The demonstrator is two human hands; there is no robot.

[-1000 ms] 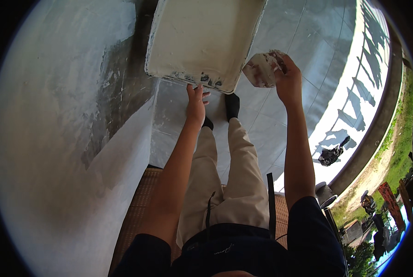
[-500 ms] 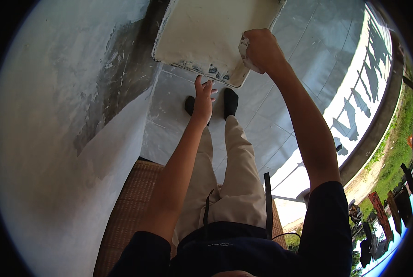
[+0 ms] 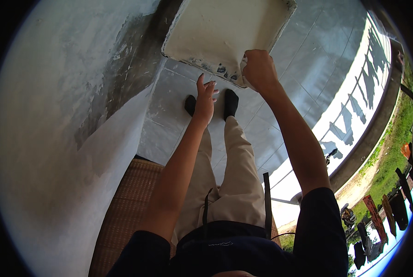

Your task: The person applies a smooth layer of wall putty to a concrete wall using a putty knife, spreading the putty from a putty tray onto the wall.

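A shallow rectangular tray (image 3: 181, 27) with a rough, crusted rim is coated inside with an off-white paste. Dark smudges mark its near wall. My right hand (image 3: 260, 71) is closed at the tray's near right corner, around a whitish, smeared thing (image 3: 244, 64) mostly hidden by the fingers; its kind cannot be made out. Just short of the tray's near rim is my left hand (image 3: 204, 101), empty, its fingers apart and the fingertips streaked white.
On the left rises a wall (image 3: 45, 138) with patchy grey-white coating. My feet in black socks (image 3: 231, 102) stand on grey floor tiles (image 3: 165, 115). Behind my legs is a woven brown seat (image 3: 132, 194). A curved ledge (image 3: 365, 152) runs along the right, with grass beyond.
My right hand has come nearer, down to the tray's near corner, still closed. In the picture the tray sits slightly farther right. My left hand has hardly moved.
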